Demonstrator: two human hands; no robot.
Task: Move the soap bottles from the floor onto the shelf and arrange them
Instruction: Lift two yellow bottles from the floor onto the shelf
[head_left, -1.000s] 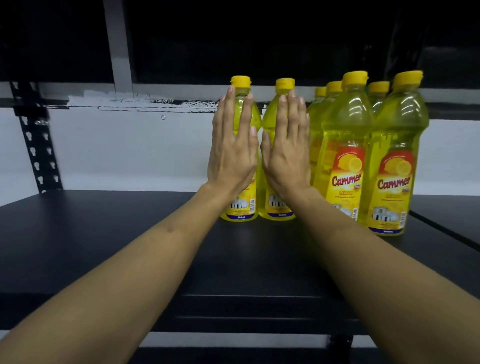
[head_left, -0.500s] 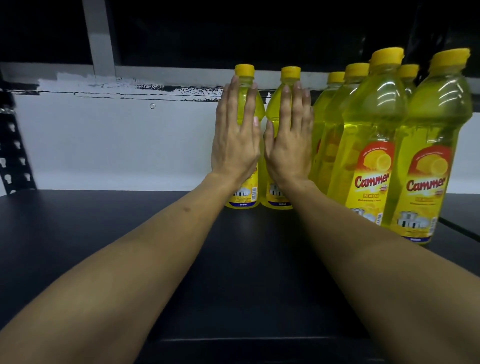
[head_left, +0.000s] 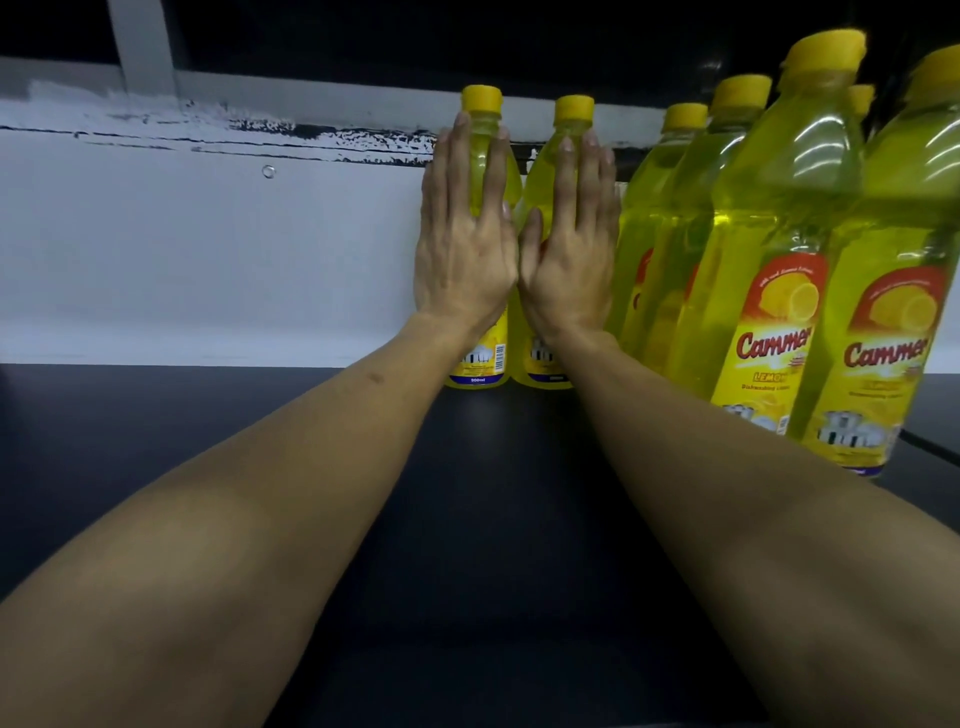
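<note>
Two yellow soap bottles stand upright side by side at the back of the black shelf. My left hand lies flat, fingers straight, against the front of the left bottle. Pressed flat on the right bottle is my right hand. Neither hand grips; the palms only touch the bottles. Several more yellow Cammer lemon bottles stand in rows just to the right, the nearest at the frame's right edge.
A white wall runs behind the shelf, with a grey beam and dark space above. The shelf's left part holds nothing visible. A seam in the shelf board shows at the far right.
Both hands have pushed the two bottles farther back toward the wall. The view has moved closer, so the bottles on the right appear larger.
</note>
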